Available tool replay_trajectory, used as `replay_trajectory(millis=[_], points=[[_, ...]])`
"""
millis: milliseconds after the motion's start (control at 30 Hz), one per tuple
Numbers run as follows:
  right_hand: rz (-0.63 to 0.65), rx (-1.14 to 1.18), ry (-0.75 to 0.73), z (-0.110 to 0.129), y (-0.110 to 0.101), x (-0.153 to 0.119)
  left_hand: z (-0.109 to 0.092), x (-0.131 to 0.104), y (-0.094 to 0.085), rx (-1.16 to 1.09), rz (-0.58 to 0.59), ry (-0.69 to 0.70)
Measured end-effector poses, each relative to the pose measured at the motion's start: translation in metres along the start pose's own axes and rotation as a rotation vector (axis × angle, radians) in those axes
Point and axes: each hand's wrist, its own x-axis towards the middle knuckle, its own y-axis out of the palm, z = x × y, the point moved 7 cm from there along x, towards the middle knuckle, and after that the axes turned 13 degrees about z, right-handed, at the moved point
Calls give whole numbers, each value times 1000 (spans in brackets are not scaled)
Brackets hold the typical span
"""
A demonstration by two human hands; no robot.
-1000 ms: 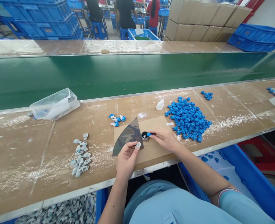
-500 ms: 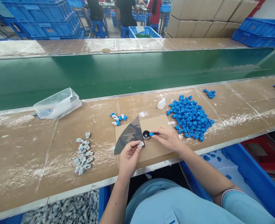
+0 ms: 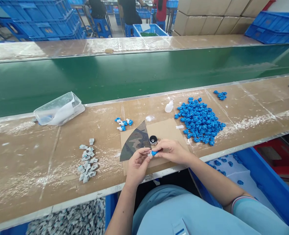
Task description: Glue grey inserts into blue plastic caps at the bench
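Between the fingertips of my left hand is a small grey-white plastic piece. My right hand pinches a small blue plastic piece against it; whether the two are joined I cannot tell. Just beyond my fingers stands a small round container with a black top. A dark camouflage-patterned sheet lies left of it on a cardboard piece. Several blue-and-white joined pieces lie farther back. Loose grey pieces are to the left, and a heap of blue pieces to the right.
A green conveyor belt runs behind the worktable. A clear plastic box lies at the back left, a small white bottle near the heap. Blue crates and cartons stand beyond; blue bins are below the table edge.
My right hand has moved the blue piece from the round container's black top down and left to the grey-white piece. My left hand has stayed nearly in place.
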Motion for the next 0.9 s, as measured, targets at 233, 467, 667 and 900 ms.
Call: replay_trajectory(millis=[233, 467, 667, 900], points=[[101, -54, -71, -1, 0, -6, 0, 0, 9, 27, 101, -40], [63, -28, -14, -2, 1, -6, -1, 1, 9, -29, 114, -68], [-107, 129, 30, -19, 14, -9, 2, 2, 3, -75, 52, -77], [-144, -113, 60, -13, -19, -20, -13, 3, -10, 59, -38, -42]])
